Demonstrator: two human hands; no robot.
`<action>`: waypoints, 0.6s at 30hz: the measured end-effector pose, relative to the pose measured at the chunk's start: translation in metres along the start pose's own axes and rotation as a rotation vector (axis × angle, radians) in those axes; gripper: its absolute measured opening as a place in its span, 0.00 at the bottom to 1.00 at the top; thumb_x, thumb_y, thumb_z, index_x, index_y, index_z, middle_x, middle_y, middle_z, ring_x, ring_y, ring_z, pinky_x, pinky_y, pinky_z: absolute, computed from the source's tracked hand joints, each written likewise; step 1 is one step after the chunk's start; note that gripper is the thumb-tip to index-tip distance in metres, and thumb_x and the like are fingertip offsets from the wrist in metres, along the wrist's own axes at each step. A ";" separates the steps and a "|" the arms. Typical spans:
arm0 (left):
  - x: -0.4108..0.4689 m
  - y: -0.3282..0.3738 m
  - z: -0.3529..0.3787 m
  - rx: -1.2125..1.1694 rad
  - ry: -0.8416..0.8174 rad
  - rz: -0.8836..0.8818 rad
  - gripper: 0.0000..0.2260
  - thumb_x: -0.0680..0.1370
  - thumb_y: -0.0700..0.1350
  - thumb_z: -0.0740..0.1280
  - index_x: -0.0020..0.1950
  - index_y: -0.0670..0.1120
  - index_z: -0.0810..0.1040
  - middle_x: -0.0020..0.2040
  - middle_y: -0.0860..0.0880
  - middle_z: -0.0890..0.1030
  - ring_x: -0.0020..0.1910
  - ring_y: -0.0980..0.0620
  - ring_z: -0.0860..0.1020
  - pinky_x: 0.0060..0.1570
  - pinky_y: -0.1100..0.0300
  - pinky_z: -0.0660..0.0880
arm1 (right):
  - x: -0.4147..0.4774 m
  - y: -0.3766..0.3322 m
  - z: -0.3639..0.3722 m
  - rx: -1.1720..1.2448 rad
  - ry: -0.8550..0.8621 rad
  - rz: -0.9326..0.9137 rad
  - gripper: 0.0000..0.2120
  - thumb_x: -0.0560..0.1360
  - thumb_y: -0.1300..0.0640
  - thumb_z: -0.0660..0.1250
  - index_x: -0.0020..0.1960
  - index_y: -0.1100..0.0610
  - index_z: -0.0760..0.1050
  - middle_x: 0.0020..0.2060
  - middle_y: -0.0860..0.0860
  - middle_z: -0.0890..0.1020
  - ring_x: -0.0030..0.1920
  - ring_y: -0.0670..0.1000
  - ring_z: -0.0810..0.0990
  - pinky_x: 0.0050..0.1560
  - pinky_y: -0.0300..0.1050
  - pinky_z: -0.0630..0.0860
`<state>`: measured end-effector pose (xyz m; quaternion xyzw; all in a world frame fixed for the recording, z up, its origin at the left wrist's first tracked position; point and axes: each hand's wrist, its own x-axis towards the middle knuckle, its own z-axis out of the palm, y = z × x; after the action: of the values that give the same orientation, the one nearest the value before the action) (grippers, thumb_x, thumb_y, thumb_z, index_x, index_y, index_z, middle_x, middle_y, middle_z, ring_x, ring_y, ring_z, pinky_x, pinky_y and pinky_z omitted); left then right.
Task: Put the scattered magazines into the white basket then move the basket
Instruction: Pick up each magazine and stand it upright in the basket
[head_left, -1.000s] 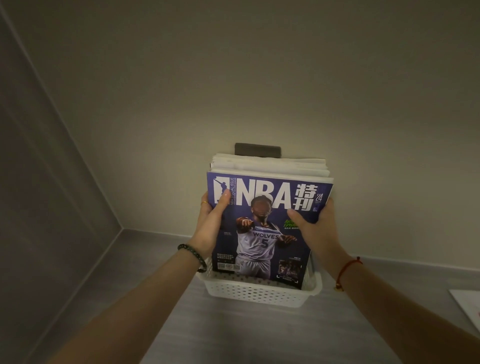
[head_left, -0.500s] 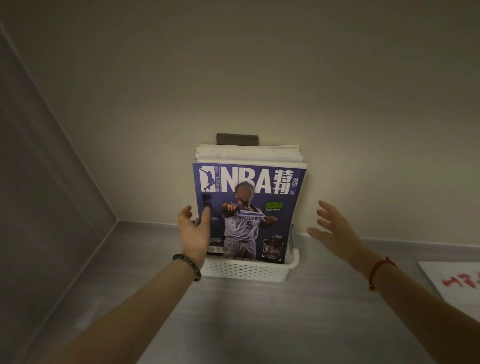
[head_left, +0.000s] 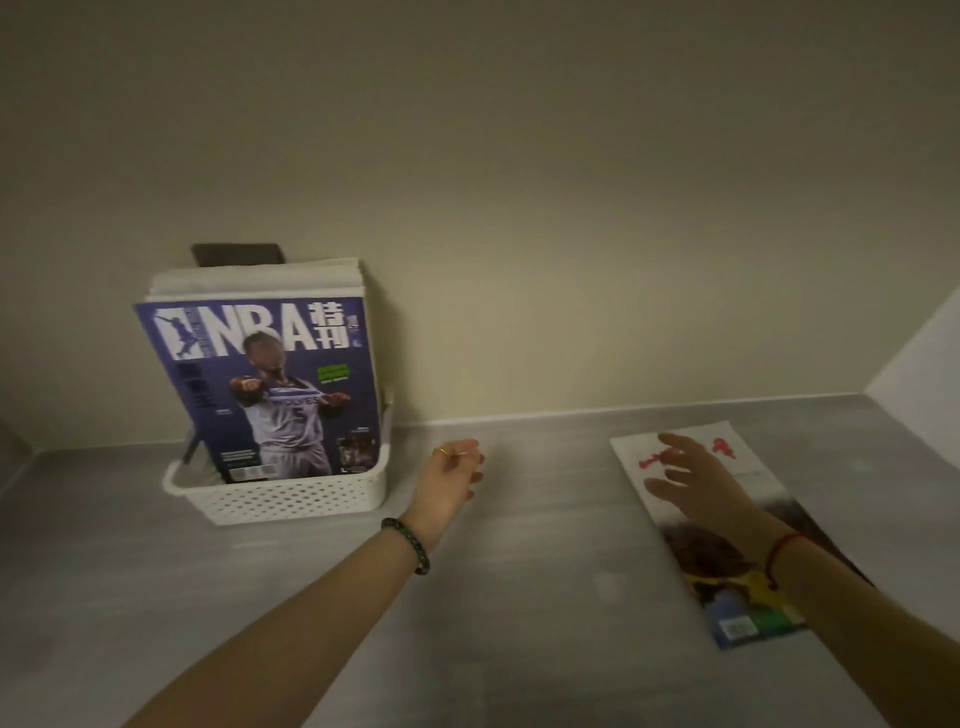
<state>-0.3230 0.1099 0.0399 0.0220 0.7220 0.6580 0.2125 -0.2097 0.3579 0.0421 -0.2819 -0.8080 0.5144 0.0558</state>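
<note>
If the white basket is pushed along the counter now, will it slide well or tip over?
The white basket probably slides, sitting flat on the smooth counter. It seems top-heavy: the magazines stand far above its rim, so it may tip.

Plain beige matte wall (head_left: 519, 182), filling the view from 9 to 3 o'clock. Grey streaked flat worktop (head_left: 519, 597), 4 to 8 o'clock, meeting the wall along a pale seam. White side panel (head_left: 924, 358) at 3 o'clock. Dim, warm light.
</note>
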 end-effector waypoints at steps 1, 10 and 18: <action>0.001 -0.003 0.024 -0.004 -0.036 -0.030 0.14 0.79 0.42 0.58 0.62 0.40 0.71 0.52 0.45 0.75 0.48 0.48 0.75 0.42 0.62 0.72 | -0.001 0.013 -0.019 0.003 0.016 0.016 0.29 0.69 0.71 0.67 0.67 0.63 0.63 0.63 0.65 0.70 0.61 0.62 0.71 0.55 0.48 0.69; 0.003 -0.044 0.195 -0.170 -0.171 -0.373 0.11 0.77 0.38 0.60 0.35 0.45 0.72 0.27 0.48 0.74 0.26 0.53 0.72 0.27 0.63 0.68 | 0.006 0.118 -0.138 -0.297 0.021 0.093 0.26 0.70 0.64 0.68 0.66 0.61 0.64 0.63 0.60 0.73 0.60 0.58 0.73 0.57 0.47 0.72; 0.011 -0.057 0.249 -0.248 -0.101 -0.419 0.15 0.76 0.34 0.61 0.62 0.31 0.71 0.62 0.33 0.74 0.60 0.35 0.74 0.62 0.41 0.70 | 0.014 0.160 -0.147 -0.346 -0.115 0.203 0.34 0.69 0.61 0.71 0.70 0.61 0.59 0.66 0.59 0.69 0.65 0.58 0.69 0.63 0.48 0.68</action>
<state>-0.2358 0.3398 -0.0285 -0.1218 0.6130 0.6813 0.3812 -0.1020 0.5324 -0.0309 -0.3374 -0.8536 0.3862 -0.0919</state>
